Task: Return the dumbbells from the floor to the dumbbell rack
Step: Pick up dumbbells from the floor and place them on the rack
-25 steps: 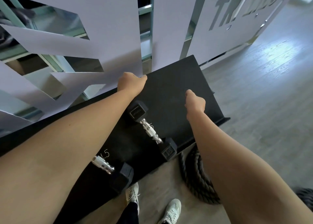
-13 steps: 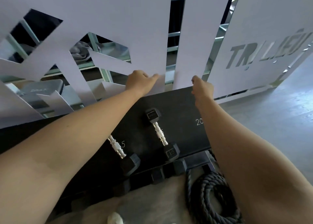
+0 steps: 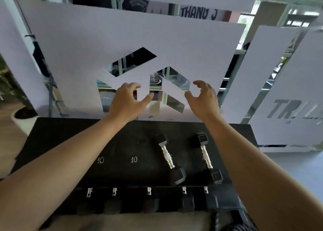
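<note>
Black hex-ended dumbbells with ribbed chrome handles, one (image 3: 169,158) just beside the other (image 3: 207,158), lie on the sloped black rack shelf (image 3: 73,143) (white "10" marks to their left). Above them the left hand (image 3: 128,101) and right hand (image 3: 202,97) hover, fingers spread, gripping nothing.

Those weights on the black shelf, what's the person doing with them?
A person is putting dumbbells back on a black rack. Two dumbbells lie side by side on the top shelf, one nearer the middle and one to its right. Both hands are empty and open, the left hand and right hand raised above the rack in front of a white panel. Two spots marked 10 are bare. More dumbbells sit on the lower shelf.
</note>
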Demonstrator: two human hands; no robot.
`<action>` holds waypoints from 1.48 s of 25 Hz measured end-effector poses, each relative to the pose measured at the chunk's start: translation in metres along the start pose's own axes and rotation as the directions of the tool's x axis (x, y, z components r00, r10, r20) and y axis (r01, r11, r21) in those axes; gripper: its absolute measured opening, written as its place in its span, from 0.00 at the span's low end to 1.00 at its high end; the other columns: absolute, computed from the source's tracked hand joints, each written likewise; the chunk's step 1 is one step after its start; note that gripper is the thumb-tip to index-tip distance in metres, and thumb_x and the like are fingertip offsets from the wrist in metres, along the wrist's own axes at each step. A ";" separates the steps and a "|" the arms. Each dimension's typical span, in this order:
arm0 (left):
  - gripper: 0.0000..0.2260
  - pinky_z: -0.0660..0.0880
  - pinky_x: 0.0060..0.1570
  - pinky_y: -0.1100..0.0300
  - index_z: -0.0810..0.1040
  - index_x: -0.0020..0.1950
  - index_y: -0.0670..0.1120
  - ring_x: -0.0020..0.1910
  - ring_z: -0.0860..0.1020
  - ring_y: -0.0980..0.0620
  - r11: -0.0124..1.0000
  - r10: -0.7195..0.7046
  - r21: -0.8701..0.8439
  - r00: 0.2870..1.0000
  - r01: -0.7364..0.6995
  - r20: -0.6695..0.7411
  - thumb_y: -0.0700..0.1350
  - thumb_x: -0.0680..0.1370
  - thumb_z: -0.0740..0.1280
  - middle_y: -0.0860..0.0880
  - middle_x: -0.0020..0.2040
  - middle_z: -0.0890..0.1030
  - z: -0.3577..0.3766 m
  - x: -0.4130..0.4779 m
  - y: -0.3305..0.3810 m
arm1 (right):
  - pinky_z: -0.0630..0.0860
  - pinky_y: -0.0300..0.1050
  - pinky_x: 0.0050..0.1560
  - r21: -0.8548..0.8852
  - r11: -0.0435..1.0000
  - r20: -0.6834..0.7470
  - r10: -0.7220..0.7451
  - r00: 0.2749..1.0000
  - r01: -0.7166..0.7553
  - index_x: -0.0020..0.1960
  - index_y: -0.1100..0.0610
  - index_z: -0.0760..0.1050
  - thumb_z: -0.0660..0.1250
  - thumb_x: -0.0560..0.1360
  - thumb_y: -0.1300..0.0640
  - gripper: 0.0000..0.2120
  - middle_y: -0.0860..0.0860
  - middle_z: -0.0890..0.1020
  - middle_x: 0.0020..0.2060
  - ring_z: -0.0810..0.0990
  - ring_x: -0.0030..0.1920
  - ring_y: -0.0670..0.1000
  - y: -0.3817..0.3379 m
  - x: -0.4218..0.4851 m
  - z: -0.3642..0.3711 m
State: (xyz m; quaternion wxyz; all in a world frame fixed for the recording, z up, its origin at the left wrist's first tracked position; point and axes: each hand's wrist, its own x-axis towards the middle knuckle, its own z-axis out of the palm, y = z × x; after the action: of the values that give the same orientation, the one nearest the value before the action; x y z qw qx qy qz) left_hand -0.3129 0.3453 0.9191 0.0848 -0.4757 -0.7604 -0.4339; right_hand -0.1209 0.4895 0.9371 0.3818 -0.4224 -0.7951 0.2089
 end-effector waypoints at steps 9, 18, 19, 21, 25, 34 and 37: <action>0.31 0.73 0.55 0.53 0.73 0.68 0.49 0.59 0.74 0.48 0.992 -0.097 0.083 0.995 0.098 -0.019 0.68 0.72 0.63 0.46 0.63 0.77 -0.194 -0.133 -0.133 | 0.65 0.61 0.69 -0.006 0.980 0.195 -0.196 0.961 0.201 0.70 0.48 0.68 0.65 0.72 0.45 0.27 0.54 0.71 0.70 0.66 0.69 0.57 -0.167 -0.152 0.088; 0.28 0.65 0.58 0.67 0.72 0.68 0.52 0.59 0.67 0.62 0.953 -0.235 0.181 0.970 0.242 -0.057 0.65 0.73 0.66 0.56 0.62 0.74 -0.332 -0.316 -0.150 | 0.63 0.58 0.68 0.160 0.923 0.216 -0.378 0.901 0.349 0.72 0.49 0.65 0.63 0.74 0.43 0.28 0.52 0.71 0.69 0.66 0.69 0.57 -0.260 -0.304 0.135; 0.26 0.62 0.56 0.73 0.74 0.68 0.51 0.58 0.67 0.64 0.957 -0.212 0.193 0.976 0.216 -0.039 0.62 0.73 0.68 0.56 0.61 0.74 -0.347 -0.331 -0.156 | 0.63 0.57 0.68 0.175 0.925 0.218 -0.371 0.903 0.337 0.73 0.49 0.65 0.63 0.74 0.43 0.29 0.52 0.71 0.69 0.66 0.69 0.57 -0.269 -0.322 0.142; 0.22 0.62 0.54 0.77 0.75 0.66 0.50 0.56 0.69 0.64 0.964 -0.170 0.204 0.985 0.170 -0.020 0.56 0.74 0.72 0.56 0.58 0.75 -0.375 -0.349 -0.168 | 0.63 0.56 0.68 0.210 0.931 0.251 -0.347 0.904 0.299 0.73 0.49 0.64 0.64 0.74 0.44 0.29 0.52 0.70 0.70 0.65 0.70 0.57 -0.287 -0.351 0.153; 0.20 0.70 0.52 0.62 0.75 0.65 0.53 0.53 0.74 0.60 0.973 -0.169 0.156 0.986 0.168 -0.005 0.54 0.75 0.73 0.59 0.55 0.77 -0.432 -0.367 -0.218 | 0.66 0.54 0.66 0.221 0.932 0.280 -0.344 0.896 0.289 0.73 0.48 0.64 0.64 0.75 0.45 0.28 0.51 0.71 0.70 0.66 0.69 0.56 -0.340 -0.395 0.182; 0.20 0.72 0.45 0.64 0.77 0.61 0.51 0.47 0.77 0.57 0.962 -0.253 -0.056 0.952 0.266 0.174 0.61 0.73 0.68 0.56 0.48 0.80 -0.506 -0.331 -0.407 | 0.72 0.45 0.52 0.086 0.993 0.345 -0.109 0.932 0.084 0.68 0.50 0.71 0.64 0.76 0.47 0.22 0.50 0.76 0.63 0.74 0.62 0.52 -0.463 -0.459 0.345; 0.20 0.71 0.44 0.64 0.77 0.62 0.51 0.48 0.78 0.55 0.967 -0.241 -0.006 0.923 0.255 0.300 0.60 0.74 0.69 0.52 0.51 0.80 -0.496 -0.315 -0.450 | 0.76 0.49 0.52 0.024 1.000 0.331 0.009 0.943 -0.019 0.67 0.51 0.72 0.65 0.75 0.48 0.21 0.51 0.77 0.60 0.75 0.60 0.53 -0.464 -0.469 0.383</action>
State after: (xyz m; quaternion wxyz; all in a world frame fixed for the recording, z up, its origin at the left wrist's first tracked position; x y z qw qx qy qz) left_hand -0.6446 -0.3038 0.7894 -0.0963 -0.4371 -0.8087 -0.3816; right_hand -0.4937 -0.1624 0.8012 0.2470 -0.3818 -0.8420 0.2904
